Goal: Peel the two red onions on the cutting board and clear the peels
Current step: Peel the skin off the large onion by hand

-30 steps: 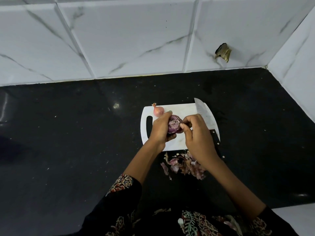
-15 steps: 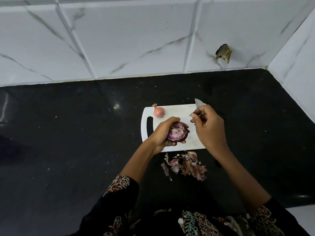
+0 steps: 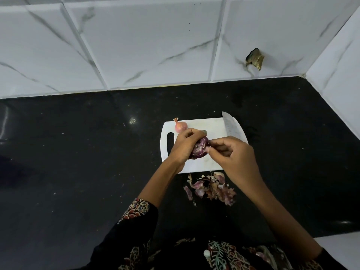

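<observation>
In the head view, the left hand [image 3: 185, 146] cups the dark red onion [image 3: 200, 150] just above the near half of the white cutting board [image 3: 202, 126], its cut face turned toward the person and its right flank facing the right hand [image 3: 233, 155]. That hand's grip pinches at the onion's right edge, seemingly on a flap of skin, so it is nearer to the peel. The second, pinker onion [image 3: 180, 126] sits unpeeled at the board's far left corner, a knife [image 3: 231, 128] along its right edge, and the peels [image 3: 211, 188] lie on the black worktop [image 3: 78, 152] just nearer than the board.
</observation>
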Demonstrator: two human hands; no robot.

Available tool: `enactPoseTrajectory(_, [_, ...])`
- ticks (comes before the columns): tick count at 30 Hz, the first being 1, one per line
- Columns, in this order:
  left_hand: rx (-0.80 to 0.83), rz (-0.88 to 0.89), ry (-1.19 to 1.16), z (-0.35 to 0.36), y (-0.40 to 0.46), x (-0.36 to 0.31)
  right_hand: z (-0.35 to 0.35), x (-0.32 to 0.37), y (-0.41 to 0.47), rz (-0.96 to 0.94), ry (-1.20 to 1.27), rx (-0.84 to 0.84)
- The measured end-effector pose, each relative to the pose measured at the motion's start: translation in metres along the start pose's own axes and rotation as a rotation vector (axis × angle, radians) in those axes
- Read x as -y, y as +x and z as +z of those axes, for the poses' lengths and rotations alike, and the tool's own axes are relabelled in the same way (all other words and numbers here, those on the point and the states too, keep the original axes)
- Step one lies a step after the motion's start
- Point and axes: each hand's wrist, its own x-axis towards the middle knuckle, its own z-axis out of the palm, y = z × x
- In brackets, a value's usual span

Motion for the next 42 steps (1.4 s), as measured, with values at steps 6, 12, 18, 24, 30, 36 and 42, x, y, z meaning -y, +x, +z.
enactPoseTrajectory(6, [-0.002, 0.123, 0.075, 0.002, 0.001, 0.002, -0.005, 0.008, 0.004, 0.072, -0.017, 0.059])
enactPoseTrajectory(12, [0.062, 0.144, 0.189, 0.0, 0.002, 0.002, -0.009, 0.008, 0.009, 0.079, -0.03, 0.144])
enactPoseTrajectory(18, [0.111, 0.083, 0.171, -0.002, 0.003, 0.006, -0.011, 0.001, 0.012, 0.062, -0.021, 0.188])
enactPoseTrajectory(24, [0.09, 0.03, 0.126, 0.006, 0.002, 0.006, -0.011, -0.011, 0.018, 0.06, -0.065, 0.105])
enactPoseTrajectory(30, [-0.009, 0.013, 0.088, 0.004, 0.003, 0.006, -0.007, -0.004, 0.005, 0.008, -0.02, 0.167])
enactPoseTrajectory(36, [-0.045, -0.011, 0.068, 0.003, 0.001, 0.007, 0.005, -0.012, 0.004, -0.171, -0.142, 0.039])
enactPoseTrajectory(42, [-0.059, 0.002, 0.126, 0.001, 0.002, 0.006, 0.007, -0.01, 0.006, -0.206, -0.18, 0.041])
